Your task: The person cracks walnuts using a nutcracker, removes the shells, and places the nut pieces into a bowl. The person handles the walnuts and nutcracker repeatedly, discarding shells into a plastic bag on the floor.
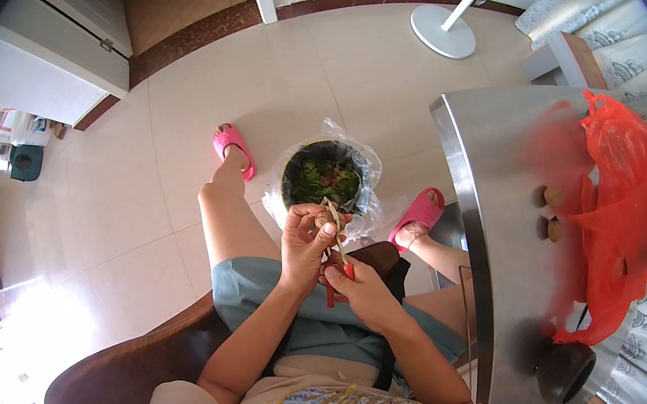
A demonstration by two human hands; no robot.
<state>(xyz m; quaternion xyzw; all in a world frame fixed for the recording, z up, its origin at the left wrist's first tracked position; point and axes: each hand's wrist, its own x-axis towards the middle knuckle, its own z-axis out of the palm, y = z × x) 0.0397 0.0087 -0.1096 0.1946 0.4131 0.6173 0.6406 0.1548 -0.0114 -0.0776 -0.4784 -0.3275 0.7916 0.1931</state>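
My left hand (304,250) pinches a brown walnut (328,220) between thumb and fingers, in front of my lap. A metal nutcracker (340,244) with red grips lies against the nut, one arm passing along its right side. The grips are in my right hand (371,294), whose fingers partly cover them. I cannot tell whether the shell is cracked. Below both hands stands a round bin (284,181) on the floor, lined with a clear plastic bag (373,162) and holding green leafy scraps (326,178).
To the right is a shiny metal-topped table (491,138). On it lie two more walnuts (552,198), a red plastic bag (621,223) and a dark brown bowl (563,371). A white stand base (443,31) rests on the tiled floor ahead. Pink slippers (419,218) flank the bin.
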